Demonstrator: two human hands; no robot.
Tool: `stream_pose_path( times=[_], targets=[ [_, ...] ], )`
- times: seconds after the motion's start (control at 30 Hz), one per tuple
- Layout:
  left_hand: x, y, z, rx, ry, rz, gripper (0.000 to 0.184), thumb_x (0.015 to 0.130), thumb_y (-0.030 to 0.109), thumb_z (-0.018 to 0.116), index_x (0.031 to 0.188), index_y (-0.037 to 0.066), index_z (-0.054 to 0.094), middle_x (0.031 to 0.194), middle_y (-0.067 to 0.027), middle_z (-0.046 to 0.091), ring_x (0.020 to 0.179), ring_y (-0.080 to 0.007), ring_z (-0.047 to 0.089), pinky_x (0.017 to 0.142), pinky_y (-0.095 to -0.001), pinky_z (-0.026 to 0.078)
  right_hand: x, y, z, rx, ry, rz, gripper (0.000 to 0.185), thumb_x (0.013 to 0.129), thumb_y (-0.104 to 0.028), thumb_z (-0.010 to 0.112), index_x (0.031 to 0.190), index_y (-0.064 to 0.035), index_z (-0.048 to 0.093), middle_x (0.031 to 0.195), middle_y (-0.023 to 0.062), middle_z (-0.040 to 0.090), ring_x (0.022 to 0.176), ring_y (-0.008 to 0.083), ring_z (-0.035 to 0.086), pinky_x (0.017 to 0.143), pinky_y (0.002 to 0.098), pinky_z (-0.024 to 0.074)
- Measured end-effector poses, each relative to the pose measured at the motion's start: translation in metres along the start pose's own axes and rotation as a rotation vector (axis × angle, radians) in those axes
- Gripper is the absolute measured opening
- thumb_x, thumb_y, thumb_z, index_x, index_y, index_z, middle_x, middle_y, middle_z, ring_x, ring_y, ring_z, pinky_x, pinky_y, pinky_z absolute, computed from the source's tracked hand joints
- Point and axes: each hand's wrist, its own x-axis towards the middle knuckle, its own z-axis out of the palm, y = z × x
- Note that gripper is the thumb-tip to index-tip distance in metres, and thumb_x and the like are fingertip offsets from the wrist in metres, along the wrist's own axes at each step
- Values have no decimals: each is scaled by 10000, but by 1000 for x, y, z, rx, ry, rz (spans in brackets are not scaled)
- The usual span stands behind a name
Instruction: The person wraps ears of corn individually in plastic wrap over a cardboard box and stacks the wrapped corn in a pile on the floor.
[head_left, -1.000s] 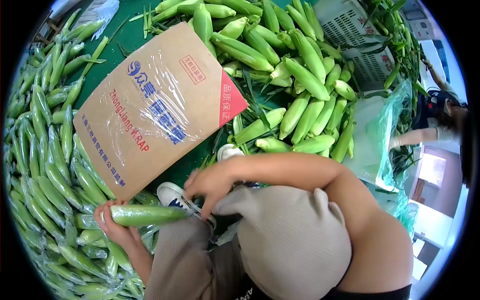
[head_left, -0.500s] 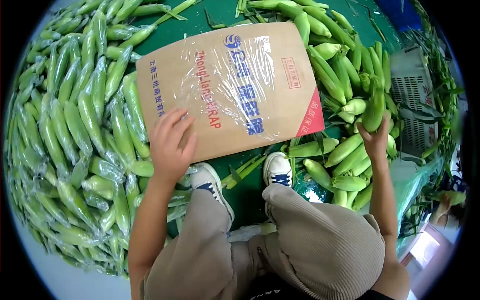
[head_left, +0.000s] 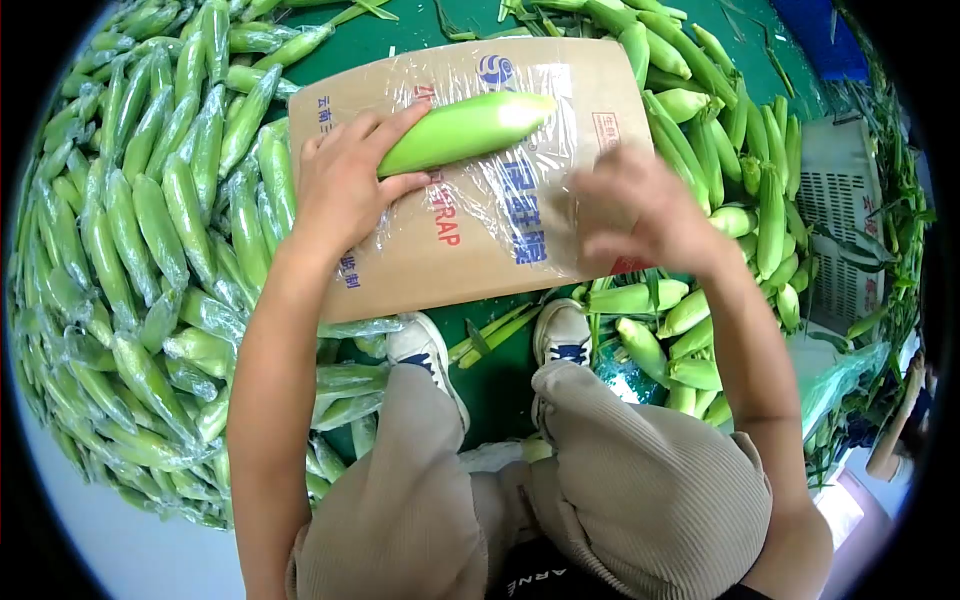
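A green ear of corn (head_left: pixel 465 132) in its husk lies across the top of a cardboard box (head_left: pixel 420 285), its pale end toward the right. My left hand (head_left: pixel 350 180) is closed around the ear's left end, thumb below and fingers above. Clear plastic film (head_left: pixel 560 190) is spread over the printed box top, wrinkled and shiny, under the ear. Above the box's right side is my right hand (head_left: pixel 650 210), blurred by motion. Its thumb and fingers look apart, with nothing visible between them.
Film-wrapped corn ears (head_left: pixel 130 240) are heaped on the left. Unwrapped ears (head_left: pixel 690 130) are piled to the right, beside a pale plastic crate (head_left: pixel 840 180) and loose husk leaves. My shoes (head_left: pixel 563 335) stand on the green floor (head_left: pixel 490 385). Another person's arm (head_left: pixel 895 430) shows at far right.
An ear of corn has come from the right pile, where my right hand held it, onto the film. My left hand now grips it. My right hand has let go and moved left over the box.
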Motion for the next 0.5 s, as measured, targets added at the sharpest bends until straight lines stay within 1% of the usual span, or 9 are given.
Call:
stream_pose_path(
  times=[0.03, 0.1, 0.17, 0.2, 0.23, 0.3, 0.33, 0.43, 0.5],
  targets=[
    [-1, 0, 0, -57, 6, -23, 776, 820, 276, 854, 1535, 292, 552, 1299, -117, 642, 1203, -331, 612, 1075, -435, 444, -15, 0, 9, -55, -195, 43, 667, 769, -370, 882, 1373, -185, 668, 1149, 92, 613, 1052, 310, 621, 925, 418, 499],
    [-1, 3, 0, -179, -5, -28, 793, 808, 225, 862, 1535, 285, 552, 1272, -117, 639, 1208, -341, 606, 1074, -423, 458, -24, -3, 38, -85, 27, -11, 386, 845, -254, 803, 1222, -191, 750, 897, 65, 585, 899, 281, 596, 827, 390, 462],
    [-4, 7, -4, -215, -51, -52, 813, 799, 166, 861, 1540, 267, 543, 1265, -118, 630, 1227, -344, 600, 1078, -412, 469, -32, 7, 55, -176, 38, -11, 287, 836, -175, 771, 1117, -171, 714, 885, 41, 617, 891, 268, 623, 825, 394, 487],
    [-6, 7, -8, -232, -95, -66, 812, 801, 166, 860, 1542, 263, 541, 1275, -118, 627, 1234, -341, 598, 1081, -412, 468, -41, 10, 55, -12, 147, -9, 265, 796, -73, 749, 1052, -105, 687, 930, 70, 663, 868, 310, 641, 812, 401, 520],
    [-7, 7, -11, -245, -139, -81, 812, 803, 166, 859, 1544, 259, 539, 1285, -118, 624, 1240, -339, 596, 1084, -412, 467, -45, 6, 57, 184, 428, 3, 210, 891, 4, 705, 1089, -64, 686, 980, 70, 715, 912, 259, 691, 854, 364, 553],
    [-8, 6, -10, -263, -178, -17, 816, 802, 160, 860, 1546, 241, 535, 1293, -123, 620, 1250, -339, 592, 1092, -407, 465, -48, -6, 64, 633, 765, 359, 122, 1019, 19, 619, 1101, -40, 690, 1072, 61, 750, 1008, 174, 703, 920, 311, 548],
    [-9, 7, -7, -279, -201, 10, 818, 801, 157, 861, 1547, 232, 533, 1296, -126, 618, 1255, -339, 589, 1096, -405, 464, -34, -11, 57, 609, 762, 385, 162, 1105, -40, 536, 1125, -34, 696, 1090, 39, 753, 1025, 107, 679, 913, 274, 535],
    [-1, 8, -9, -329, -219, 11, 809, 812, 176, 858, 1549, 219, 529, 1302, -133, 617, 1258, -346, 586, 1105, -401, 459, 39, -25, 30, 286, 454, 552, 352, 983, -268, 743, 1219, -17, 671, 1145, 131, 737, 1065, 326, 706, 979, 408, 543],
    [2, -1, -8, -316, -131, 74, 784, 832, 245, 854, 1537, 153, 524, 1317, -149, 615, 1269, -356, 580, 1118, -416, 450, 72, -1, 47, -123, 326, 16, 620, 835, -393, 836, 1309, -53, 627, 1243, 143, 680, 1195, 390, 625, 1041, 471, 503]
  ],
)
